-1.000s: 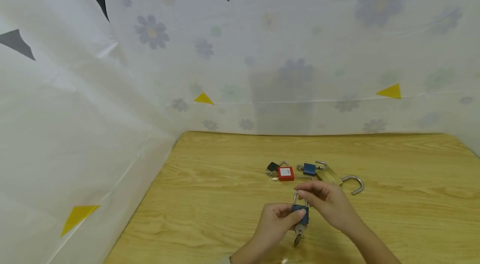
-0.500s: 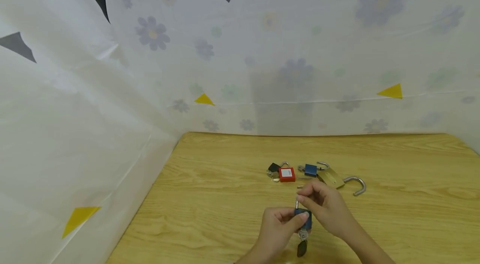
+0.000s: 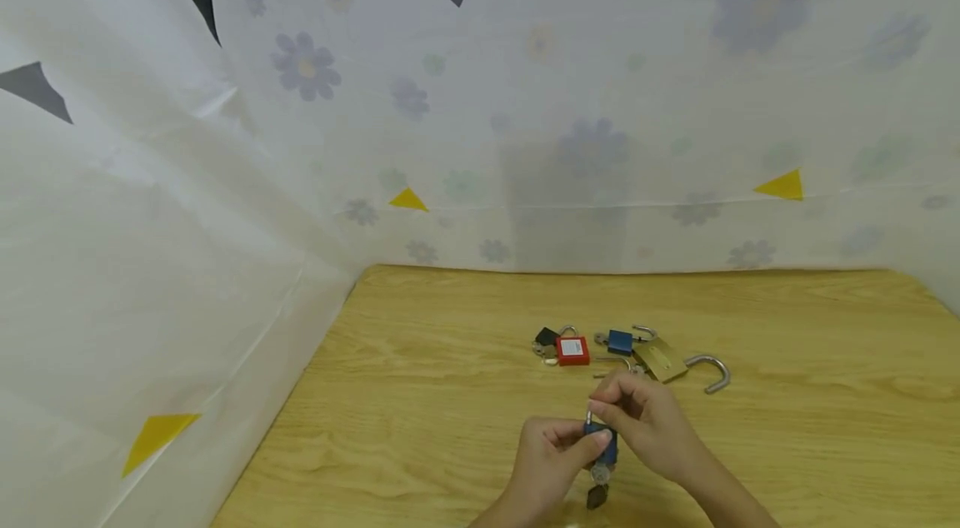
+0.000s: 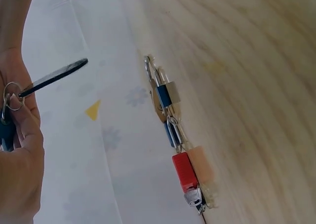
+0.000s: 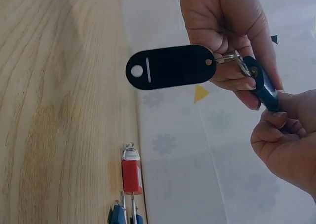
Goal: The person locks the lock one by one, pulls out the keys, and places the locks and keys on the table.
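My left hand (image 3: 543, 457) grips the body of a blue padlock (image 3: 609, 451) between thumb and fingers, low over the table. With its thumb and forefinger, my right hand (image 3: 648, 424) pinches the top of the padlock's metal shackle (image 3: 589, 415), largely covering it. A key sits in the underside of the lock, and from its ring hangs a dark oval tag (image 3: 597, 497). In the right wrist view that black tag (image 5: 173, 67) sticks out from the ring beside the blue padlock (image 5: 261, 83), with both hands meeting at the lock.
Beyond my hands, other padlocks lie on the wood-grain table (image 3: 420, 395): a red one (image 3: 573, 351), a blue one (image 3: 620, 342), a black one (image 3: 547, 336) and a large brass one (image 3: 660, 361) with its shackle swung out. A patterned white sheet (image 3: 465, 95) hangs behind.
The right hand has come down toward the lock body, and less of the shackle shows above it. The left hand keeps its grip; the hanging tag has swung and turned.
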